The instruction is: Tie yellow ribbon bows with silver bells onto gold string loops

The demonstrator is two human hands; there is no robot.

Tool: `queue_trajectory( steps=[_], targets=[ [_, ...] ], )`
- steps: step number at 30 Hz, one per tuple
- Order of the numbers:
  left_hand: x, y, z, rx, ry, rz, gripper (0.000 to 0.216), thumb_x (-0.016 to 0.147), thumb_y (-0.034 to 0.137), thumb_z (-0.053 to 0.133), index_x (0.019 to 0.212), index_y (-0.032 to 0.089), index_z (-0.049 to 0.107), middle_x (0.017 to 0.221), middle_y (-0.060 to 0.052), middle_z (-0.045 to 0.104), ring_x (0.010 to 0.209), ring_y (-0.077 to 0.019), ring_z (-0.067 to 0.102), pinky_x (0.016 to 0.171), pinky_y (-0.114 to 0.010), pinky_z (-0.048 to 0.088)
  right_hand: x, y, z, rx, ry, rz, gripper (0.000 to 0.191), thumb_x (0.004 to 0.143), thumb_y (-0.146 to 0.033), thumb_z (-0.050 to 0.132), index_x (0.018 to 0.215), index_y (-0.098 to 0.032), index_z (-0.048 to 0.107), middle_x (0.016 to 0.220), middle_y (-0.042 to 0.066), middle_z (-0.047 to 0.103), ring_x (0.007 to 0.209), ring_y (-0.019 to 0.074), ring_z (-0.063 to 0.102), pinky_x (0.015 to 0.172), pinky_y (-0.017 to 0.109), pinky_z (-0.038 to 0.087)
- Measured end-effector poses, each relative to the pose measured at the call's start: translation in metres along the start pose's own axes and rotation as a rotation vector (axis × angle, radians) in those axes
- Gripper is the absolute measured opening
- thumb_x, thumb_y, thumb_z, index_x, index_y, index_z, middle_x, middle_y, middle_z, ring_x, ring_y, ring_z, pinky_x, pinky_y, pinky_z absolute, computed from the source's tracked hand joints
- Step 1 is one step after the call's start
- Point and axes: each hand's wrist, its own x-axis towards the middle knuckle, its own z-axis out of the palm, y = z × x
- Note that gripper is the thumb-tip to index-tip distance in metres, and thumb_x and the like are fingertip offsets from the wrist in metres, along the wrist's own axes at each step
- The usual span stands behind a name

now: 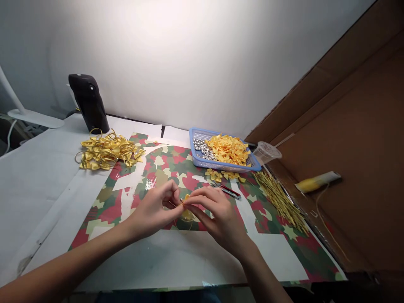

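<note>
Near the front middle of the table, my left hand (158,206) and my right hand (214,214) meet fingertip to fingertip. Pinched between them is a small yellow ribbon bow (187,214), with a thin strand hanging below it. The fingers cover much of the bow, so its fastening is hidden. Just beyond my right hand lie dark red-handled tweezers (229,192). Several loose yellow bows (217,174) rest behind them, in front of a blue plastic basket (227,167).
The basket holds yellow bows (229,149) and silver bells (203,148). At left, tied bows (110,151) lie heaped before a black bottle (90,103). Gold-green ties (280,202) lie at right, near a clear plastic cup (267,152) and a cardboard wall (347,147).
</note>
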Motion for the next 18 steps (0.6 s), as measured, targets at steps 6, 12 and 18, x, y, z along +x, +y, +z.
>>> queue_trajectory(
  steps=[6,12,18],
  targets=[
    [0.001,0.0,0.002,-0.156,-0.023,-0.071,0.027,0.078,0.024,0.062,0.069,0.02,0.038,0.063,0.008,0.038,0.053,-0.0071,0.039,0.05,-0.02,0.032,0.0,0.001,0.01,0.222,0.111,0.12,0.011,0.085,-0.012,0.057,0.082,-0.02,0.064,0.074,0.001,0.067,0.07,0.016,0.055,0.064,0.029,0.045],
    [0.004,0.007,0.002,-0.244,-0.035,-0.151,0.031,0.073,0.025,0.067,0.068,0.02,0.037,0.06,0.008,0.039,0.052,-0.0071,0.04,0.051,-0.021,0.032,-0.001,0.001,0.015,0.382,0.239,0.242,0.009,0.084,-0.015,0.06,0.077,-0.02,0.064,0.07,0.0,0.064,0.066,0.014,0.052,0.061,0.027,0.042],
    [0.003,0.003,0.004,-0.263,-0.068,-0.188,0.031,0.072,0.024,0.066,0.067,0.02,0.036,0.055,0.009,0.037,0.05,-0.0075,0.039,0.048,-0.021,0.029,-0.001,-0.004,0.01,0.524,0.334,0.273,0.008,0.083,-0.014,0.061,0.079,-0.02,0.064,0.073,0.001,0.064,0.069,0.0141,0.056,0.063,0.028,0.046]
  ],
)
